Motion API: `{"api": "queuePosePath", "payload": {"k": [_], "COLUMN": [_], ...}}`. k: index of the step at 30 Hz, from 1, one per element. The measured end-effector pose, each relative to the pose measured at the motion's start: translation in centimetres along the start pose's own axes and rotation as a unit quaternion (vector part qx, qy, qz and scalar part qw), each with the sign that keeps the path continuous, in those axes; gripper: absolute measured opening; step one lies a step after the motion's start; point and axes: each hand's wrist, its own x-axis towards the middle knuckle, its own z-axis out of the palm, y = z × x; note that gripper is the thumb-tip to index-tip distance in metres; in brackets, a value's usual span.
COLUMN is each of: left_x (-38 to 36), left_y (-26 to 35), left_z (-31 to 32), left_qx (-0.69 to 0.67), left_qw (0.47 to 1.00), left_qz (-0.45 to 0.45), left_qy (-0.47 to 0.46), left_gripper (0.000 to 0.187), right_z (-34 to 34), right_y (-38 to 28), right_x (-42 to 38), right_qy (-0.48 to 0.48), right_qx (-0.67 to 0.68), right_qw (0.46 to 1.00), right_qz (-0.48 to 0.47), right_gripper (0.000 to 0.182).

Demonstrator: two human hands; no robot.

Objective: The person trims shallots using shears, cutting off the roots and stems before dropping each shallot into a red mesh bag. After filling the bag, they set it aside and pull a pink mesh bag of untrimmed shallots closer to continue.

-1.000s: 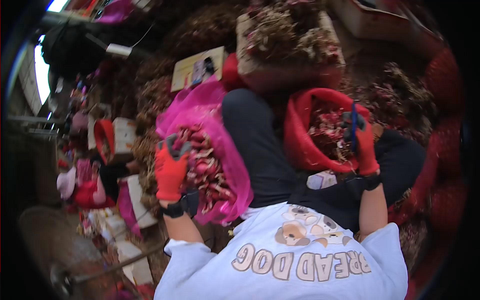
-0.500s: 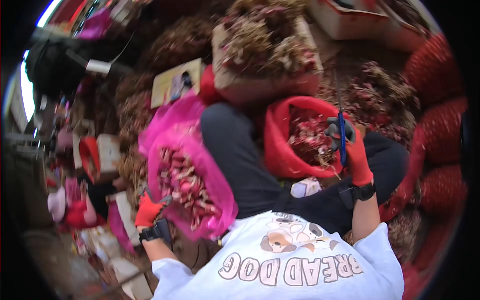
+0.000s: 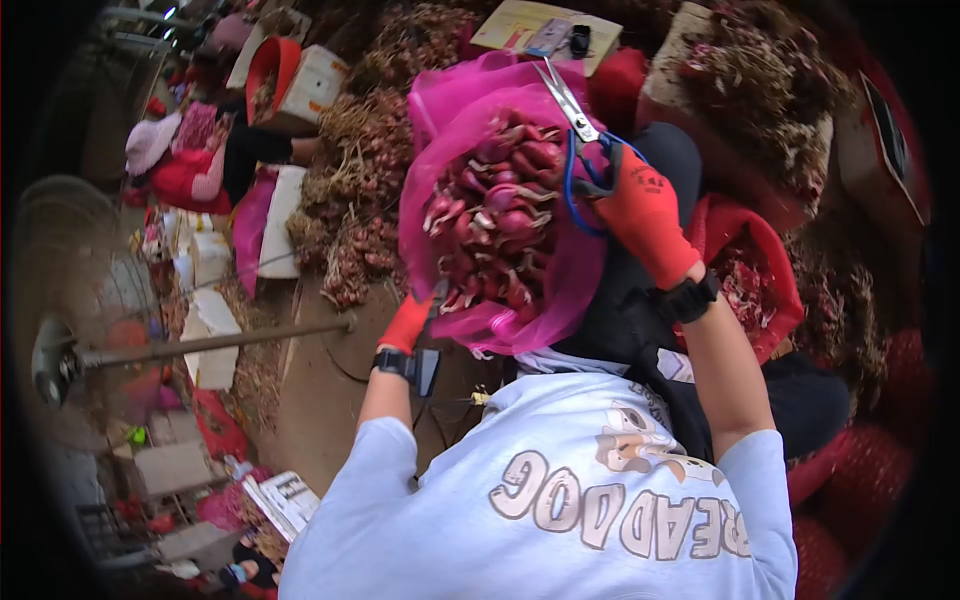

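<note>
My right hand [image 3: 640, 215], in an orange-red glove with dark fingers, holds scissors [image 3: 575, 112] with blue handle loops. Their blades point up and stand slightly apart over the far right rim of a pink mesh bag [image 3: 425, 185]. Trimmed shallots [image 3: 505, 215] with short stems fill the bag, which gapes wide. At its near left edge my left hand [image 3: 408, 322], gloved alike, grips the rim; its fingertips are partly hidden. To the right, beside my leg, a red sack [image 3: 785, 290] with a rolled rim contains loose skins and trimmings.
Dried shallot bunches [image 3: 355, 200] lie heaped left of the bag. More bunches top a box [image 3: 655, 85] at far right. A phone lies on a yellow board [image 3: 490, 30]. On the left are a standing fan [image 3: 60, 360] and a seated person [image 3: 195, 165] in a pink hat.
My view has turned left, towards the pink bag. My right hand has brought the scissors from beside the red sack to the bag's rim. My left hand stays at the bag's edge.
</note>
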Motion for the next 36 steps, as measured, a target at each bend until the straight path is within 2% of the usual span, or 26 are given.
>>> {"api": "queuePosePath", "payload": {"k": [4,7,8,9,10,11,13,14,15,16,17,18,19,20,21,22,23,24,25,27,28,30,31,32,34,36], "left_x": [1.0,1.2,-1.3,-1.2,-0.5,-1.8,-4.3,-5.4,-6.1,-6.8,-7.6,-8.1,-8.3,-7.9,-7.2,-6.3,-5.1,-4.1,-3.7,-4.2,-4.9,-4.4,-4.6,-4.8,-4.3,-4.1], "left_y": [-1.1,-2.6,4.7,5.5,5.8,9.0,15.3,17.3,18.2,17.9,17.5,16.9,16.2,15.4,14.7,14.1,13.7,13.7,14.3,15.4,19.2,22.3,22.8,23.0,23.6,29.5], "left_z": [-2.5,-3.3,-1.9,-2.2,-2.6,-2.1,-1.1,0.7,2.0,2.6,3.0,2.0,0.2,-2.0,-3.8,-4.6,-4.3,-4.4,-4.2,-3.7,-3.3,-4.8,-5.3,-5.7,-5.5,-1.7], "left_qx": [0.082,0.061,-0.064,-0.062,-0.059,-0.034,0.016,0.021,0.03,0.102,0.168,0.172,0.176,0.033,-0.108,0.062,0.231,0.39,0.341,0.231,0.22,0.199,0.293,0.372,0.436,0.289], "left_qw": [0.981,0.991,0.989,0.997,0.994,0.995,0.992,0.992,0.991,0.962,0.912,0.913,0.914,0.973,0.992,0.984,0.936,0.846,0.892,0.957,0.971,0.97,0.954,0.914,0.834,0.938], "left_qz": [-0.169,-0.115,-0.133,-0.029,0.076,0.093,0.128,0.123,0.121,0.248,0.368,0.364,0.36,0.222,0.069,0.166,0.26,0.35,0.293,0.167,0.06,-0.117,0.016,0.152,0.338,0.165], "left_qy": [-0.047,-0.04,-0.001,0.022,0.041,0.026,-0.001,-0.018,-0.038,-0.053,-0.065,-0.067,-0.068,-0.045,-0.023,0.017,0.059,0.099,0.048,-0.053,-0.065,-0.08,-0.062,-0.046,0.015,-0.098], "left_gripper": [0.046,0.048,0.041,0.038,0.036,0.034,0.033,0.033,0.033,0.035,0.036,0.038,0.04,0.043,0.046,0.046,0.046,0.046,0.045,0.042,0.041,0.035,0.032,0.029,0.021,0.019], "right_z": [1.3,2.1,2.3,2.3,0.8,-1.1,-4.4,-6.2,-7.6,-8.5,-9.0,-9.6,-9.5,-9.3,-9.0,-9.7,-9.2,-8.8,-9.0,-9.2,-9.5,-9.2,-9.4,-8.9,-8.5,-9.1], "right_y": [0.0,2.5,3.5,4.5,3.9,3.3,5.4,4.5,3.9,4.6,6.1,7.6,9.4,10.7,11.0,10.0,9.6,8.6,7.2,7.7,8.5,7.5,7.0,7.0,7.5,7.8], "right_x": [0.2,0.9,1.0,1.2,1.4,1.5,2.6,2.7,2.6,2.4,2.1,1.9,2.0,2.2,2.2,1.6,1.4,1.2,1.6,1.5,1.6,1.2,0.8,0.3,-0.5,-1.2], "right_qy": [-0.017,-0.009,-0.006,0.001,-0.001,-0.001,0.023,0.044,0.081,0.086,0.082,0.081,0.073,0.065,0.084,0.061,0.081,0.105,0.099,0.118,0.097,0.082,0.078,0.081,0.073,0.06], "right_qx": [0.038,0.148,0.197,0.359,0.374,0.385,0.357,0.349,0.288,0.269,0.308,0.346,0.44,0.53,0.513,0.476,0.434,0.389,0.411,0.429,0.38,0.405,0.377,0.462,0.496,0.48], "right_qw": [0.999,0.989,0.98,0.933,0.925,0.916,0.929,0.934,0.954,0.959,0.948,0.935,0.891,0.835,0.845,0.868,0.892,0.913,0.901,0.89,0.911,0.903,0.915,0.879,0.861,0.87], "right_qz": [0.005,0.018,0.024,0.015,0.066,0.116,0.091,0.067,-0.019,-0.033,-0.007,0.02,0.08,0.135,0.127,0.124,0.094,0.066,0.095,0.1,0.124,0.121,0.117,0.087,0.087,0.097], "right_gripper": [0.037,0.032,0.031,0.027,0.023,0.02,0.021,0.023,0.026,0.026,0.026,0.027,0.027,0.027,0.029,0.03,0.03,0.031,0.032,0.019,0.026,0.03,0.03,0.026,0.018,0.022]}}
